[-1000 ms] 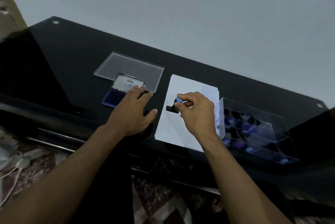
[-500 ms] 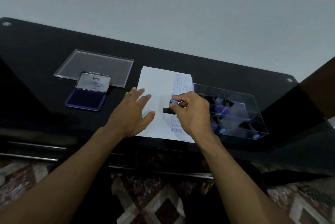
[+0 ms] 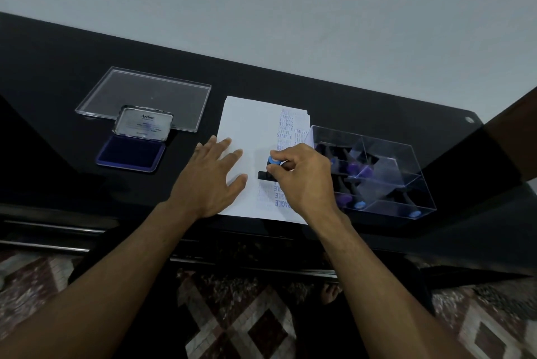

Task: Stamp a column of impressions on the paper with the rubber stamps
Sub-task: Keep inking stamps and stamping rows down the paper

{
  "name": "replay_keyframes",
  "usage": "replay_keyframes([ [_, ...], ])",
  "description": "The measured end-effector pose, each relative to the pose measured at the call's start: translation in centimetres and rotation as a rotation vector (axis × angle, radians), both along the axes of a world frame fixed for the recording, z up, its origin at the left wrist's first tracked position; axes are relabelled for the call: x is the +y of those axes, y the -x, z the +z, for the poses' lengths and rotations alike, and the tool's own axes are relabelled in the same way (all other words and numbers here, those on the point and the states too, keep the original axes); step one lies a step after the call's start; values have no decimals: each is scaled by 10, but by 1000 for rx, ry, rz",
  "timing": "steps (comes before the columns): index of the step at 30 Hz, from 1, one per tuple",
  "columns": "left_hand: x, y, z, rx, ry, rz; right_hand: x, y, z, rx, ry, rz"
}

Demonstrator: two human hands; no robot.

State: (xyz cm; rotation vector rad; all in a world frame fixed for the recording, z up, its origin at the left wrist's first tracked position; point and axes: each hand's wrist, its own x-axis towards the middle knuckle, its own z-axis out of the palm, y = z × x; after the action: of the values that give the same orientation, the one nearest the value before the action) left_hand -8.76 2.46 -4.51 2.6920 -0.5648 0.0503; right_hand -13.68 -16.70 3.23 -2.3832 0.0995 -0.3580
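Observation:
A white sheet of paper [image 3: 250, 126] lies on the black table, with blue stamped words running down its right part. My right hand [image 3: 305, 181] grips a rubber stamp [image 3: 268, 172] with a black base and a blue cap, its base down on the paper in the middle of the printed column. My left hand [image 3: 212, 181] rests flat on the paper's left edge, fingers spread.
An open blue ink pad [image 3: 132, 152] with its lid raised sits left of the paper, in front of a clear plastic lid [image 3: 145, 94]. A clear box [image 3: 374, 172] holding several more stamps stands right of the paper. The black table [image 3: 58, 68] ends close to me.
My left hand has left the ink pad and now rests on the paper. The camera view shifted, and the stamp has stayed on the paper in my right hand.

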Motion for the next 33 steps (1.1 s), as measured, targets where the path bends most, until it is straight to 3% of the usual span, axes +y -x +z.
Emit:
replay_keyframes([
  [33, 3, -2, -7, -46, 0, -12, 4, -3, -10, -14, 60, 30],
])
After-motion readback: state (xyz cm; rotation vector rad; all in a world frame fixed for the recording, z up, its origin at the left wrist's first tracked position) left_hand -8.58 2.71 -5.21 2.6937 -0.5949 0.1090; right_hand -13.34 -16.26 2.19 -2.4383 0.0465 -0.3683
